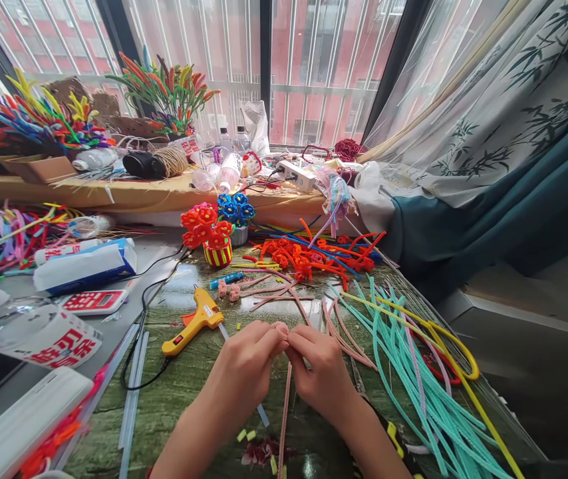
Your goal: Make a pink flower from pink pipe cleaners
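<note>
My left hand (250,356) and my right hand (321,362) meet over the middle of the table, fingertips pinched together. Between them is a pink pipe cleaner (285,412), its long end hanging down toward me and its upper part mostly hidden by my fingers. More pink pipe cleaners (346,342) lie just beyond my right hand. Small curled pink pieces (234,293) sit past my left hand, near a blue tube (227,280). A yellow hot glue gun (194,322) rests on its side to the left, a clear glue stick protruding from its back.
Turquoise pipe cleaners (414,372) spread along the right, with yellow ones (458,359) across them. Red pipe-cleaner pieces (304,259) lie at the back beside a small pot of red flowers (207,226). Glue sticks (134,392) and a black cord (145,309) lie left.
</note>
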Available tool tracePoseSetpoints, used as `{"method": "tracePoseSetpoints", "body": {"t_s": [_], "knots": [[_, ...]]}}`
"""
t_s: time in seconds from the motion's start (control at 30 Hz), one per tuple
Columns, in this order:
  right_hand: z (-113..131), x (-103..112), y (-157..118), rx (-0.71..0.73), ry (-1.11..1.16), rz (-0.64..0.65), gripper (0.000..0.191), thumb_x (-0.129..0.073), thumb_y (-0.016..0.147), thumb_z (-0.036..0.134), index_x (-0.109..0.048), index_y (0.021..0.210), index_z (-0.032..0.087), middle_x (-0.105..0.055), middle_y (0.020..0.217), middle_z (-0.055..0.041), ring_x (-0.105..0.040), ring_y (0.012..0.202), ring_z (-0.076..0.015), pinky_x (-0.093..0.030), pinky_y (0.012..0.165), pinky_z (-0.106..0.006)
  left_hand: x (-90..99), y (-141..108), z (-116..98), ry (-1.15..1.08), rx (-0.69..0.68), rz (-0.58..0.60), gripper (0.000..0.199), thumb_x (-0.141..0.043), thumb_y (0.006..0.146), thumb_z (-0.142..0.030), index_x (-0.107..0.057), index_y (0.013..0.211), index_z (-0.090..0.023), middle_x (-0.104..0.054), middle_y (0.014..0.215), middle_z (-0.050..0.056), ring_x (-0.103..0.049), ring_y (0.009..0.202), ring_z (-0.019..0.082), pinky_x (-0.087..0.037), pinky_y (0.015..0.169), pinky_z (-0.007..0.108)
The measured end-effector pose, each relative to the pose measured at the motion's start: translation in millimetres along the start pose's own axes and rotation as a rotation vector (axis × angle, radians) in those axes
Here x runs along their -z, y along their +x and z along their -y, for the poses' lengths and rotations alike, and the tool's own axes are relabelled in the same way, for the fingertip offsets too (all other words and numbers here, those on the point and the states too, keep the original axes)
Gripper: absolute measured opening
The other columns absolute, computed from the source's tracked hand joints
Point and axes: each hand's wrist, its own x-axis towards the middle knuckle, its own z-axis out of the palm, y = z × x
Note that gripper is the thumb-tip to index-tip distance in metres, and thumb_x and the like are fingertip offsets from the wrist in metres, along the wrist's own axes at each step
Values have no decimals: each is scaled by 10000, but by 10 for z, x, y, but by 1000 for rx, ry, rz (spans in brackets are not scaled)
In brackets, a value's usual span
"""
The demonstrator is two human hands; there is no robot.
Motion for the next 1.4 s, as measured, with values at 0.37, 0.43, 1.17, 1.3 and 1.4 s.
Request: {"method": "tracePoseSetpoints", "body": {"t_s": [0.37,0.43,1.17,1.3,1.4], "knots": [[9,23,1,19,-58,6,265,-419,875,82,-588,687,160,-516,629,-33,-480,572,-160,-290,529,-267,-12,2,34,-194,159,-17,259,-426,919,-93,-498,682,-172,-582,683,-8,-535,666,127,-381,616,217],[8,26,3,11,-28,-4,259,-423,881,85,-599,703,155,-533,642,-38,-491,581,-159,-299,535,-265,-7,13,52,-203,176,-30,263,-442,923,-125,-529,678,-167,-591,672,-7,-540,658,126,-380,611,216],[128,123,41,53,12,-127,239,-452,859,24,-615,743,155,-608,674,-59,-556,626,-170,-373,574,-269,47,54,-41,-475,313,-71,330,-476,935,-283,-551,638,-160,-531,593,-19,-455,542,103,-339,528,202],[131,122,43,83,21,-136,234,-463,853,11,-603,737,159,-623,699,-70,-568,642,-175,-386,580,-269,36,64,-34,-482,328,-86,348,-462,940,-285,-532,621,-162,-489,563,-31,-413,516,97,-313,509,207],[127,109,42,96,20,-140,234,-464,848,7,-592,722,158,-625,699,-75,-562,639,-177,-387,579,-270,22,73,-33,-484,343,-81,355,-459,939,-283,-509,608,-166,-493,562,-31,-428,522,99,-316,514,209]]}}
